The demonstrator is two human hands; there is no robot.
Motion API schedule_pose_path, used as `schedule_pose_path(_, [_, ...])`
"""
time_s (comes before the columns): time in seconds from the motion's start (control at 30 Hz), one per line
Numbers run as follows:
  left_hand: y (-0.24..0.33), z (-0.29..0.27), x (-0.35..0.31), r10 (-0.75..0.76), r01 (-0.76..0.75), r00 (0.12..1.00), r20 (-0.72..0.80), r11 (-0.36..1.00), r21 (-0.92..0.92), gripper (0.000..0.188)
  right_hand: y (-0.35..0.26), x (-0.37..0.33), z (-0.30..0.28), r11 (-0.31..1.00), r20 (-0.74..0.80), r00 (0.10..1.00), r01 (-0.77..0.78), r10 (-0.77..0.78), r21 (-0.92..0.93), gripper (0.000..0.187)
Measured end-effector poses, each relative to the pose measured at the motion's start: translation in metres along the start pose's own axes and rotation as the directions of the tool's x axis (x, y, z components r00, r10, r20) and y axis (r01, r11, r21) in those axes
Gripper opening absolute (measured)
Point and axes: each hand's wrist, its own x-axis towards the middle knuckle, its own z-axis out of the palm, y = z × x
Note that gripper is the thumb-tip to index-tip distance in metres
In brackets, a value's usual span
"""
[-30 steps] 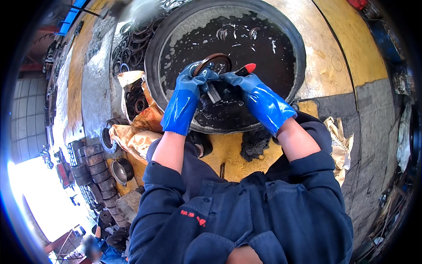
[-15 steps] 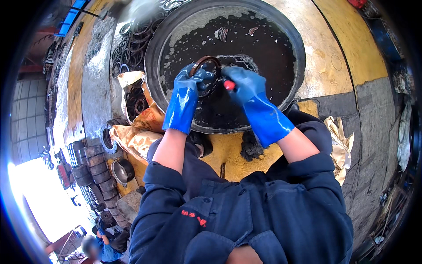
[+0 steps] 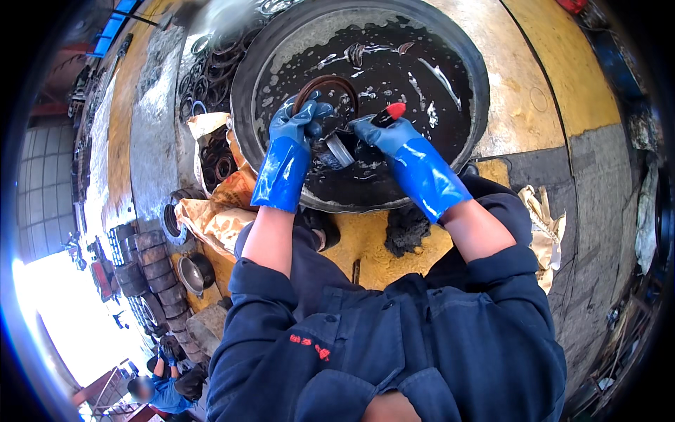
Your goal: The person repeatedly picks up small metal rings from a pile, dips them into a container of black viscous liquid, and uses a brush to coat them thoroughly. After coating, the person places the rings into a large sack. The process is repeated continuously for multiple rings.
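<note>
Both my hands wear blue rubber gloves above a wide black tub (image 3: 243,105) of dark liquid (image 3: 380,74). My left hand (image 3: 292,126) grips a brown ring (image 3: 328,79) by its left side, and the ring stands tilted over the liquid. In my right hand (image 3: 392,136) is a tool with a red and black handle (image 3: 391,113); its working end is hard to make out. A pale, shiny strip (image 3: 339,150) shows between the hands, below the ring; whether it is part of the tool I cannot tell. Small curved pieces (image 3: 355,52) show at the liquid's surface.
Left of the tub lie many dark rings (image 3: 209,81) and a torn paper sack (image 3: 214,221). Stacked dark cylinders (image 3: 156,264) and a metal bowl (image 3: 196,274) stand nearer. A black rag (image 3: 406,233) lies between my legs. Another person (image 3: 165,394) is at lower left.
My hands have moved apart slightly, the left one leftward. More of the ring shows above the liquid. The red-tipped handle has swung up and right, and fresh ripples streak the liquid.
</note>
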Motion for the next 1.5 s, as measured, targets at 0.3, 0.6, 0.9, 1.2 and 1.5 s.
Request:
schedule_pose_path(0.3, [-0.005,-0.004,0.003,-0.161,0.165,0.984,-0.072,0.984,0.060,0.028,-0.011,-0.011,-0.003,0.380,0.129,0.727,0.492,-0.674,-0.783,0.027])
schedule_pose_path(0.6, [-0.002,-0.012,0.003,-0.221,0.225,0.973,-0.073,0.973,0.055,0.028,-0.001,0.013,-0.027,0.936,-0.300,0.917,0.167,-0.263,-0.309,0.022])
schedule_pose_path(0.9, [0.003,-0.006,-0.002,-0.139,0.145,0.988,-0.065,0.984,0.102,0.030,-0.032,-0.004,-0.021,0.807,-0.116,0.830,0.482,-0.545,-0.341,0.019])
schedule_pose_path(1.2, [-0.002,-0.006,0.000,-0.006,0.008,0.998,-0.065,1.000,0.028,0.028,0.004,0.004,-0.007,0.996,-0.106,0.993,0.051,-0.059,-0.079,0.020])
schedule_pose_path(1.5, [-0.020,0.016,-0.004,0.092,-0.248,0.945,0.314,0.826,0.506,0.035,-0.021,0.003,-0.067,0.915,-0.365,0.862,0.235,-0.351,-0.327,0.022])
